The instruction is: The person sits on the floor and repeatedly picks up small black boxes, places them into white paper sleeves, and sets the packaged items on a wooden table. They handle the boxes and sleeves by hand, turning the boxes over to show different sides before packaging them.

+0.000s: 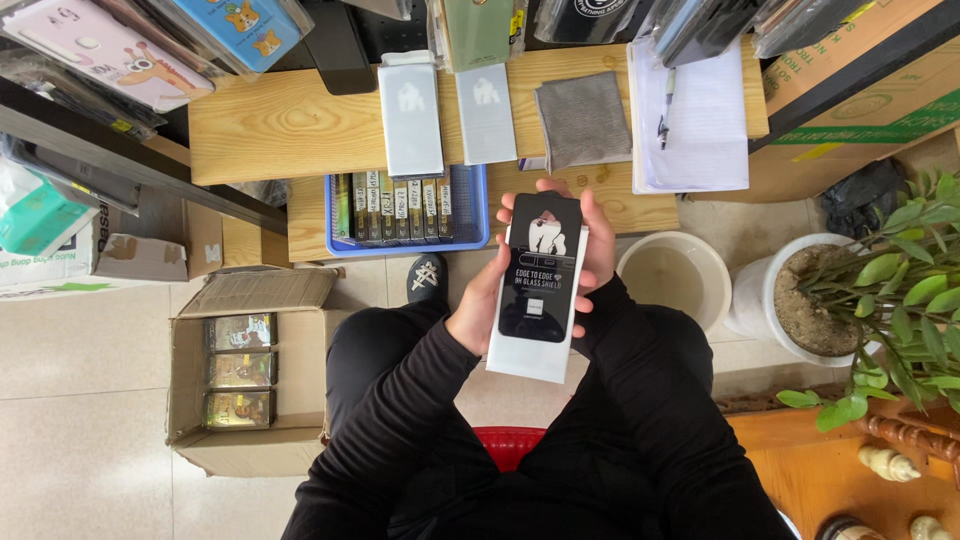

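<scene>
A flat black package (540, 268) with a white sleeve showing at its sides and bottom end is held upright in front of the person, above their lap and black-clad knees. The left hand (483, 300) grips its left edge, fingers curled round the side and the thumb near the top corner. The right hand (597, 245) clasps the right edge, fingertips wrapping over the top and side. Both hands are closed on the package, which touches nothing else.

Just beyond it stands a low wooden desk (290, 125). On its lower step sits a blue plastic basket (470, 215) with a row of slim dark boxes (392, 207) standing on edge. On the upper board lie two white flat packages (445, 112) side by side, a grey cloth (582, 120) just to their right, and a stack of white papers (700, 120) with a pen (664, 115) on it.

On the tiled floor to the left, an open cardboard box (255, 450) holds three more small boxes. To the right of the knees stand a white bucket (675, 275) and, beside it, a white pot with a green plant (905, 290). A black shoe (427, 278) shows beneath the basket's edge, and a red stool seat (510, 445) peeks out between the legs.
</scene>
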